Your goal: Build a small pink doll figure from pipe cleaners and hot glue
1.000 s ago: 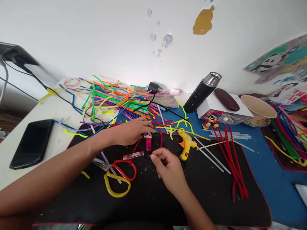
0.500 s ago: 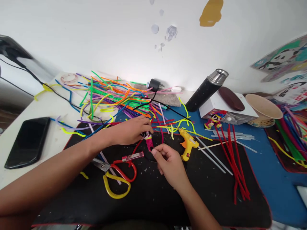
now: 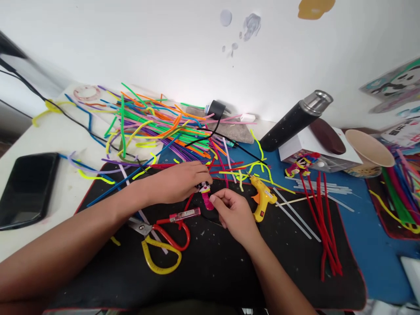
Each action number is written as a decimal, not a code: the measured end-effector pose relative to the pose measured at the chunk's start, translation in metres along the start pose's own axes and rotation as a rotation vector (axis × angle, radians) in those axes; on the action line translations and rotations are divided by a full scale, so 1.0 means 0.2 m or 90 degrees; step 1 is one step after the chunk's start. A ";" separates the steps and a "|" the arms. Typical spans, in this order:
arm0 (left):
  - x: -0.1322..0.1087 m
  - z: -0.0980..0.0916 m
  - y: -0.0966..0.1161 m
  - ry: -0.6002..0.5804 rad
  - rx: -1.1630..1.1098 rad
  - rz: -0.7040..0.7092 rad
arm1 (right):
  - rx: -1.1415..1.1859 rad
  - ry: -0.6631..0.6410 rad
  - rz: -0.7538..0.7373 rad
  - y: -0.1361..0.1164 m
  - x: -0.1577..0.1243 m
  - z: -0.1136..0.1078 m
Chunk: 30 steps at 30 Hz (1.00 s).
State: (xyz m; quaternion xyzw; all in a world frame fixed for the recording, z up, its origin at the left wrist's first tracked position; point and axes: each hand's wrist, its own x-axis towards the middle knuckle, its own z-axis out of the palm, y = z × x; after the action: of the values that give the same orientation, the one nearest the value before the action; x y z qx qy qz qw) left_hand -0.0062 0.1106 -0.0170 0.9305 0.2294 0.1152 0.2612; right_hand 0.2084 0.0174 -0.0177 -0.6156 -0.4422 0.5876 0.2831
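Observation:
Over the black mat, my left hand (image 3: pixel 179 183) curls its fingers round the top of a small pipe-cleaner figure (image 3: pixel 207 202). Its black-and-white head pokes out under the fingertips, and a magenta body hangs below. From the other side, my right hand (image 3: pixel 235 215) pinches with thumb and forefinger at the edge of the magenta body. What lies between those fingertips is too small to make out. Left of the right hand lie scissors (image 3: pixel 163 271) with red and yellow handles, a small pink labelled case (image 3: pixel 185 214) resting across them. A yellow glue gun (image 3: pixel 263 199) lies just right of it.
Loose coloured pipe cleaners (image 3: pixel 157 127) cover the table's back. A black phone (image 3: pixel 29 188) lies left. At right are red pipe cleaners (image 3: pixel 323 227), clear glue sticks (image 3: pixel 295 218), another small figure (image 3: pixel 302 164), a black thermos (image 3: pixel 292 124), a white box (image 3: pixel 295 146) and a bowl (image 3: pixel 370 146).
The view has shifted slightly. The figure's magenta lower end has turned a little, and my right fingertips sit higher along its side. My left hand keeps its hold on the head.

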 end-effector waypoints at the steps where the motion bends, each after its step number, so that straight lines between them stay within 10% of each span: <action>1: 0.00 0.00 0.00 -0.003 0.003 0.002 | 0.002 -0.001 0.002 0.00 0.01 0.00; 30: 0.01 0.02 0.00 0.018 -0.022 0.025 | -0.047 0.006 -0.010 0.05 0.04 0.01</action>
State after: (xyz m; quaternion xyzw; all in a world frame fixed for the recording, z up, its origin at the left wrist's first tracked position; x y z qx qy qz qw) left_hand -0.0038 0.1103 -0.0201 0.9286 0.2128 0.1370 0.2715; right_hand 0.2071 0.0203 -0.0304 -0.6247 -0.4674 0.5657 0.2668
